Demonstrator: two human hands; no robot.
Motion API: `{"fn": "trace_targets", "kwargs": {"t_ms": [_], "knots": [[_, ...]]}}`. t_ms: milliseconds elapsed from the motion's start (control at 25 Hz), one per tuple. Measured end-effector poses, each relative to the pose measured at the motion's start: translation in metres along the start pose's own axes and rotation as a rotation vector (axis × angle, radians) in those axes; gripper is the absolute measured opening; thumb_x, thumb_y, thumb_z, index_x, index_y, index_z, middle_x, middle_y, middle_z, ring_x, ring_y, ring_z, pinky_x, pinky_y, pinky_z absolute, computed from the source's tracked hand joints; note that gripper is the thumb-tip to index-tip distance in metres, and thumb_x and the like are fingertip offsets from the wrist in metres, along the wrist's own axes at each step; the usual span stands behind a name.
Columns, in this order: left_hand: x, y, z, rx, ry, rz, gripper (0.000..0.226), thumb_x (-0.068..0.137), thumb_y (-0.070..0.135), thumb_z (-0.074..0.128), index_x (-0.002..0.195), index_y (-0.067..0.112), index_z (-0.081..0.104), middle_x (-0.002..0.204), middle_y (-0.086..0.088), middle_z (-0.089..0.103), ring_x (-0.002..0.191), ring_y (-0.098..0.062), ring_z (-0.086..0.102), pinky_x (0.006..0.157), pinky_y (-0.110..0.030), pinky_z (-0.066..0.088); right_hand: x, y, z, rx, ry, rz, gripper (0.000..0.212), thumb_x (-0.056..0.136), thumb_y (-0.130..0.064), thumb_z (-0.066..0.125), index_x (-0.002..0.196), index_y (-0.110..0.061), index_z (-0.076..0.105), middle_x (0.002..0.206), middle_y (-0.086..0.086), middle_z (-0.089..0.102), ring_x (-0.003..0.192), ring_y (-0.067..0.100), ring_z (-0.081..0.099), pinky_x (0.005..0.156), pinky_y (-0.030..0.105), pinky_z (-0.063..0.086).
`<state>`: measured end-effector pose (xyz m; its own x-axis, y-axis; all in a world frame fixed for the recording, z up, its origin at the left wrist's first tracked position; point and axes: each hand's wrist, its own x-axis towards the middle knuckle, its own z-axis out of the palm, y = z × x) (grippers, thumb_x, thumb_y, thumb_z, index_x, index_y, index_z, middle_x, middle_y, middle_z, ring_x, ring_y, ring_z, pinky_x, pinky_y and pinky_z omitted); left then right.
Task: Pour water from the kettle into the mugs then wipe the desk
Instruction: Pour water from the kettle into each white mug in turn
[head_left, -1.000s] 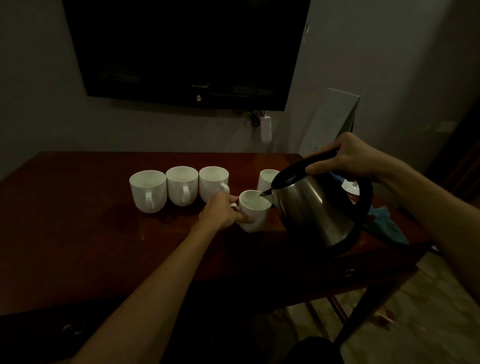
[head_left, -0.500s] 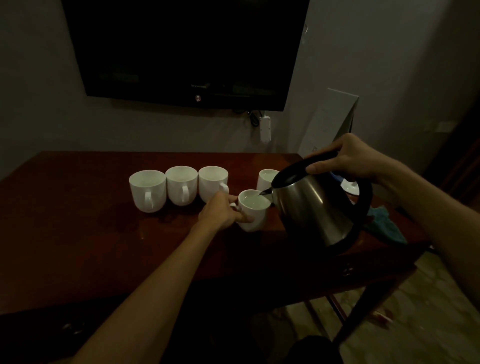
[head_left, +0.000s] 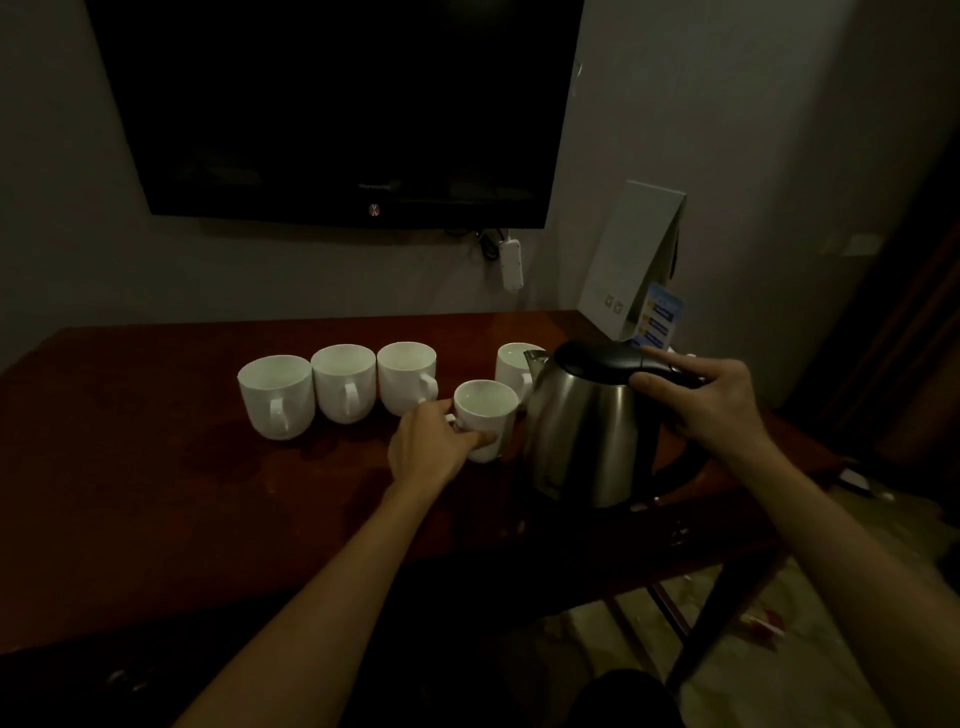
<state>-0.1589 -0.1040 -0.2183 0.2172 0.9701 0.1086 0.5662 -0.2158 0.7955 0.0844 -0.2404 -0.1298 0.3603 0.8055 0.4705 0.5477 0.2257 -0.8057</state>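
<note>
The kettle (head_left: 587, 426) stands upright just right of the near mug (head_left: 485, 418), spout toward the far mug (head_left: 511, 364); the right hand (head_left: 711, 405) grips its handle, the left hand (head_left: 434, 441) holds the near mug on the desk (head_left: 156, 467).

left arm: bare forearm reaching from 7 o'clock toward 1 o'clock | left hand (head_left: 434, 441): back up, fingers curled in a grip | right arm: enters from 4 o'clock, wrist bent | right hand (head_left: 714, 400): fingers curled, closed in a grip, thumb on top pointing to 9 o'clock
</note>
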Motion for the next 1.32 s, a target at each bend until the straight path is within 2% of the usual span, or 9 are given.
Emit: {"fn": "trace_targets", "kwargs": {"t_ms": [80,160,280,400,520,680,840,1000,1320], "knots": [[-0.005,0.004,0.010,0.045,0.140,-0.028,0.055,0.078,0.039,0.082,0.124,0.015,0.063,0.120,-0.004,0.068,0.112,-0.021,0.062,0.079,-0.032,0.049,-0.008,0.009,0.006,-0.004,0.085,-0.019,0.046,0.071,-0.026,0.081,0.115,-0.020,0.069,0.100,-0.008,0.071,0.099,0.014,0.068,0.081,0.018,0.057],[-0.005,0.006,0.021,0.078,0.260,-0.075,0.052,0.077,0.041,0.082,0.119,0.016,0.063,0.118,-0.003,0.068,0.112,-0.021,0.061,0.083,-0.037,0.054,-0.008,0.016,0.009,0.007,0.138,-0.046,0.045,0.072,-0.021,0.084,0.114,-0.023,0.068,0.105,-0.003,0.071,0.106,0.017,0.067,0.086,0.017,0.056],[0.002,0.012,0.030,0.068,0.336,-0.153,0.055,0.076,0.040,0.083,0.121,0.017,0.061,0.119,-0.004,0.068,0.112,-0.022,0.063,0.087,-0.041,0.056,-0.006,0.023,0.011,0.019,0.175,-0.048,0.047,0.071,-0.021,0.086,0.115,-0.021,0.070,0.112,0.002,0.072,0.110,0.016,0.066,0.092,0.024,0.056],[0.009,0.022,0.036,0.013,0.368,-0.218,0.060,0.077,0.041,0.082,0.123,0.014,0.054,0.119,-0.007,0.067,0.111,-0.024,0.064,0.088,-0.042,0.055,-0.005,0.025,0.012,0.050,0.181,-0.065,0.047,0.070,-0.021,0.086,0.115,-0.018,0.071,0.107,0.000,0.072,0.104,0.012,0.067,0.084,0.011,0.053],[0.011,0.030,0.045,-0.005,0.389,-0.255,0.057,0.080,0.038,0.080,0.122,0.013,0.051,0.119,-0.008,0.066,0.111,-0.025,0.063,0.088,-0.041,0.054,-0.006,0.023,0.013,0.070,0.178,-0.065,0.048,0.068,-0.025,0.085,0.113,-0.022,0.069,0.102,-0.009,0.070,0.098,0.000,0.066,0.079,0.006,0.050],[0.018,0.034,0.055,-0.057,0.411,-0.296,0.063,0.081,0.039,0.079,0.126,0.012,0.046,0.121,-0.010,0.066,0.112,-0.027,0.064,0.092,-0.048,0.053,-0.006,0.023,0.012,0.082,0.168,-0.075,0.053,0.065,-0.035,0.082,0.114,-0.023,0.069,0.102,-0.018,0.068,0.097,-0.009,0.065,0.082,0.009,0.052],[0.030,0.042,0.061,-0.122,0.431,-0.344,0.069,0.081,0.035,0.080,0.134,0.010,0.043,0.128,-0.012,0.063,0.119,-0.030,0.061,0.095,-0.048,0.051,-0.006,0.024,0.012,0.092,0.162,-0.099,0.051,0.066,-0.032,0.081,0.114,-0.022,0.067,0.100,-0.023,0.064,0.092,-0.017,0.063,0.078,0.006,0.051],[0.043,0.046,0.067,-0.162,0.434,-0.380,0.072,0.083,0.035,0.078,0.137,0.011,0.038,0.132,-0.014,0.061,0.122,-0.032,0.059,0.093,-0.046,0.049,-0.005,0.030,0.012,0.103,0.165,-0.107,0.054,0.065,-0.034,0.081,0.116,-0.020,0.068,0.102,-0.021,0.066,0.096,-0.012,0.065,0.080,0.009,0.052],[0.056,0.056,0.073,-0.190,0.411,-0.432,0.081,0.088,0.036,0.073,0.149,0.012,0.025,0.136,-0.014,0.058,0.123,-0.032,0.058,0.096,-0.045,0.047,-0.005,0.032,0.012,0.119,0.164,-0.112,0.055,0.064,-0.036,0.080,0.115,-0.022,0.067,0.102,-0.023,0.065,0.095,-0.014,0.064,0.077,0.008,0.052]]}}
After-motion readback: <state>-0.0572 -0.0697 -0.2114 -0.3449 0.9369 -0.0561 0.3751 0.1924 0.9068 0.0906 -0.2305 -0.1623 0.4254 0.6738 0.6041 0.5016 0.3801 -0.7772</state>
